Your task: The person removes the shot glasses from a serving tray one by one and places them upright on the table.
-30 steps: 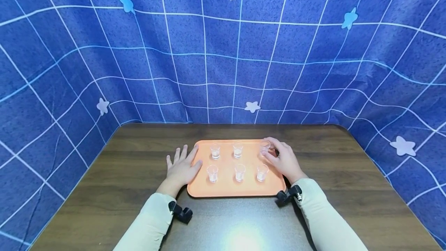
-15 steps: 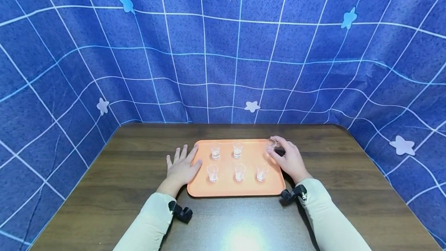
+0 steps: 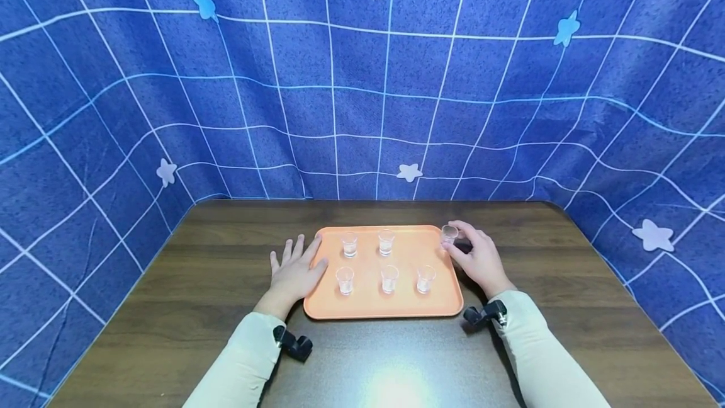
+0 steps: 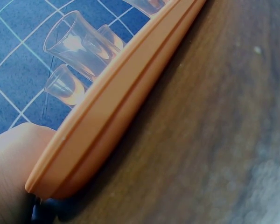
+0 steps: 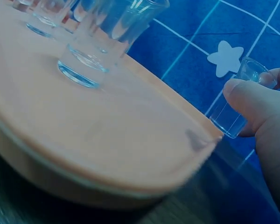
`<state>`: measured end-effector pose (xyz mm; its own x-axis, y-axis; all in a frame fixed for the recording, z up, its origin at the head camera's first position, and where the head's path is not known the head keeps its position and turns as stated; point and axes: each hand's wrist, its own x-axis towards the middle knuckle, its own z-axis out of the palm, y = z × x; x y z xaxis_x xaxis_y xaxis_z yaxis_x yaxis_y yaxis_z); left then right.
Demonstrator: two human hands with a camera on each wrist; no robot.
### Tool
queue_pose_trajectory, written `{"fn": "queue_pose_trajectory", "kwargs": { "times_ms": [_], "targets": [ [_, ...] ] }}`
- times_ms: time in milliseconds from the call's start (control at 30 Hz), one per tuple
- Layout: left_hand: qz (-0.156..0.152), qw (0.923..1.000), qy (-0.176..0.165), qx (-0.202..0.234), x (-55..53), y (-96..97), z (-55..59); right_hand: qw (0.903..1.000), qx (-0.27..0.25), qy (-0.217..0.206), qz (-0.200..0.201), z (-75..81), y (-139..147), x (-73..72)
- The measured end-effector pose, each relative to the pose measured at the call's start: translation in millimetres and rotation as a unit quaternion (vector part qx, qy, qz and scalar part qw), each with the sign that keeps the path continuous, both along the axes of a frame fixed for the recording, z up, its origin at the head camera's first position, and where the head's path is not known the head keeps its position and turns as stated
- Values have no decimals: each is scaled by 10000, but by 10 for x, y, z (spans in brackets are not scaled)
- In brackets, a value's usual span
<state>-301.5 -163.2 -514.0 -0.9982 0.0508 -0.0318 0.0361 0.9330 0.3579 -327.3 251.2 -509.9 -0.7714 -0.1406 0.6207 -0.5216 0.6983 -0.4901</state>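
My right hand pinches a small clear shot glass between thumb and fingers at the far right corner of the orange tray. In the right wrist view this held glass is tilted, its base overlapping the tray's rim. Several like glasses stand upright on the tray in two rows, among them a front right one and a back middle one. My left hand lies with fingers spread at the tray's left edge, its thumb over the rim.
The tray rests on a dark wooden table. Behind and at the sides hangs a blue curtain with a white grid and stars. Black wrist cameras are strapped on both wrists.
My right hand has moved rightward with the shot glass, from over the tray to its far right corner. The left hand and the other glasses have stayed in place.
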Motion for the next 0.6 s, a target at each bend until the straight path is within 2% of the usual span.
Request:
{"fn": "queue_pose_trajectory", "kwargs": {
  "times_ms": [333, 600],
  "targets": [
    [-28, 10000, -17, 1, -3, -12, -4, 9998, -3, -126, -178, -25, 186, 15],
    [-39, 10000, -16, 16, 0, -8, 4, 9985, -12, -452, -298, -28, 337, 45]
  ]
}}
